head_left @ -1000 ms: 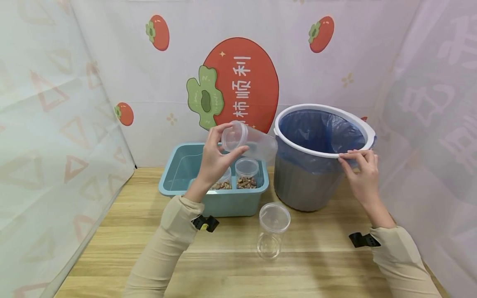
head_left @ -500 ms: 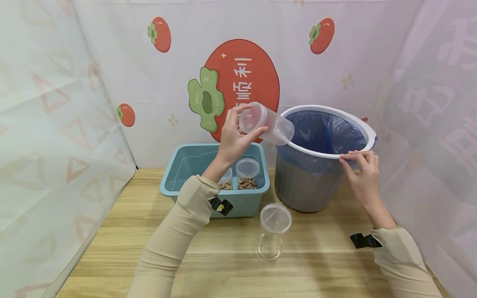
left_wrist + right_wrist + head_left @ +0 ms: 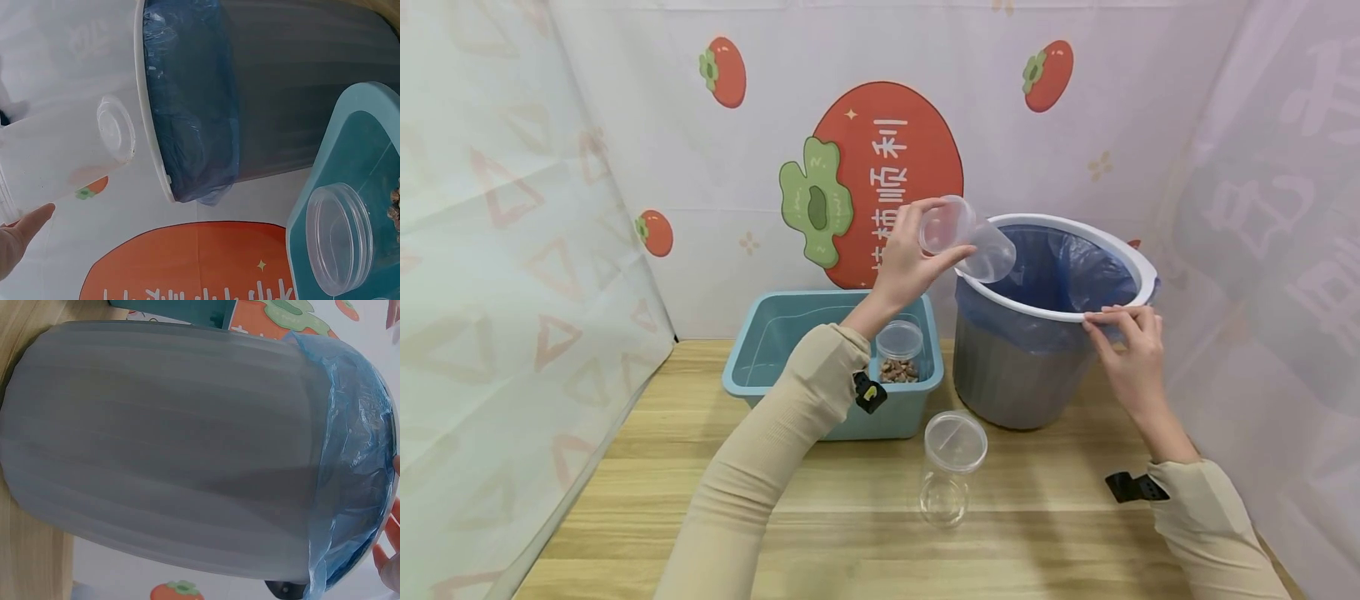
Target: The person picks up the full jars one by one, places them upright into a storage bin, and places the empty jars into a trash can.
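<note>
A clear plastic jar (image 3: 991, 252) is gripped near its wide, ringed end by my left hand (image 3: 912, 258), the thumb below and fingers above. It lies tilted, its narrower end reaching over the left rim of a grey bin (image 3: 1018, 379). No contents show through the jar's wall in the left wrist view. A blue bag (image 3: 1037, 258) lines the bin and folds out under its white rim. My right hand (image 3: 1131, 350) pinches that rim at the front right, thumb below and fingers on top; in the right wrist view only its fingertips (image 3: 392, 534) show.
Left of the bin stands a teal tub (image 3: 880, 421); a lidded jar of brown nut-like pieces (image 3: 899, 354) sits in it, and my left forearm hides part of the tub. Another clear lidded jar (image 3: 953, 475) stands upright on the wooden table (image 3: 1037, 533) in front.
My left hand has carried the jar right and upward, from above the teal tub to the bin's left rim. The right hand has stayed on the bin's rim.
</note>
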`<control>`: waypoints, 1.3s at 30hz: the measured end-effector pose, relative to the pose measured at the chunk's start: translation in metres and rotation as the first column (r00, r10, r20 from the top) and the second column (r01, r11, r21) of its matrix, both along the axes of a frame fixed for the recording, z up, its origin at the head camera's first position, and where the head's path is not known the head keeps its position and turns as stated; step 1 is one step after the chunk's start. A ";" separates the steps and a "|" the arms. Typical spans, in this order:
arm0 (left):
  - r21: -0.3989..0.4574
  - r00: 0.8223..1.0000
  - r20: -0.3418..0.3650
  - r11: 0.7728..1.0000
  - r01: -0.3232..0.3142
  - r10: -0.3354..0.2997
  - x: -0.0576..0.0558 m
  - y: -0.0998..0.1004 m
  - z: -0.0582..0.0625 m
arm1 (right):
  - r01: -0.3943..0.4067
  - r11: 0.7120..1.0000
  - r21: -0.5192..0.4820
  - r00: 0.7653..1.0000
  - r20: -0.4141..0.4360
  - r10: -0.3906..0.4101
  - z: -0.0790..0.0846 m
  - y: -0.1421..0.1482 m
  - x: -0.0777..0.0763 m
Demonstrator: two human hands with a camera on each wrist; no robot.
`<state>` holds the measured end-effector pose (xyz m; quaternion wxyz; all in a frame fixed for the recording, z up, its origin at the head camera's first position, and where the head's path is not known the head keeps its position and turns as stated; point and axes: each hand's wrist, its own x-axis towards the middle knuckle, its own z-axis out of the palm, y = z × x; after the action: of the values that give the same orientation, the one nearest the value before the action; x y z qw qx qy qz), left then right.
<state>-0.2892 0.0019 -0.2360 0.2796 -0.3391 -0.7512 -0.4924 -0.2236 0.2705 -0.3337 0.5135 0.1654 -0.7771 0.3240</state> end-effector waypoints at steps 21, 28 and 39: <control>-0.189 0.997 0.073 0.982 -0.023 0.037 -0.017 0.026 -0.007 | -0.008 1.000 0.002 1.000 -0.012 0.008 -0.001 0.000 0.000; -0.229 0.987 0.145 0.973 -0.039 0.074 -0.021 0.027 -0.008 | -0.004 1.000 -0.001 1.000 -0.003 0.004 0.000 0.000 0.000; -0.349 0.995 0.103 0.936 0.055 -0.020 -0.006 0.014 -0.031 | -0.003 1.000 -0.012 1.000 -0.006 0.003 -0.001 -0.001 0.000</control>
<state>-0.2952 0.0163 -0.2669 0.1683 -0.3734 -0.8332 -0.3716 -0.2237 0.2696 -0.3342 0.5163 0.1643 -0.7734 0.3292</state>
